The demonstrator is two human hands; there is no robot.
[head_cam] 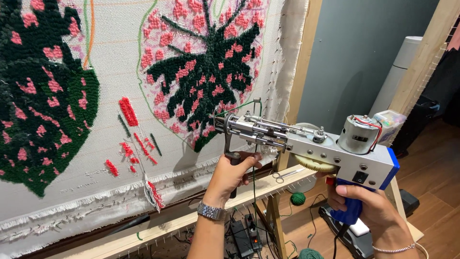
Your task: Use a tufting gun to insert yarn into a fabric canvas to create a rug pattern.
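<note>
Before you stands the stretched white tufting cloth (110,144), filling the left and middle of the view on its wooden frame (182,221). It carries two big tufted leaf shapes in dark green with pink flecks: one (38,96) on the left edge, the other (206,62) at top centre with a pale pink border. Between them sit a few short red and green test strokes (132,129).

You hold the tufting gun (311,144) level in front of the cloth's lower right part, its needle end just at the tip of the central leaf; whether it touches the cloth you cannot tell. Its body is grey metal with a round silver motor (357,134) on top and a blue rear handle (352,204).

Your left hand (230,175) is curled tight around the black front grip below the needle arm; a metal watch (211,211) sits on that wrist. Your right hand (371,211) is wrapped firmly around the blue handle, a thin bracelet (393,249) at the wrist.

A small pair of scissors (285,175) lies on the frame's lower beam, and a green yarn ball (297,198) rests on the floor beneath.
</note>
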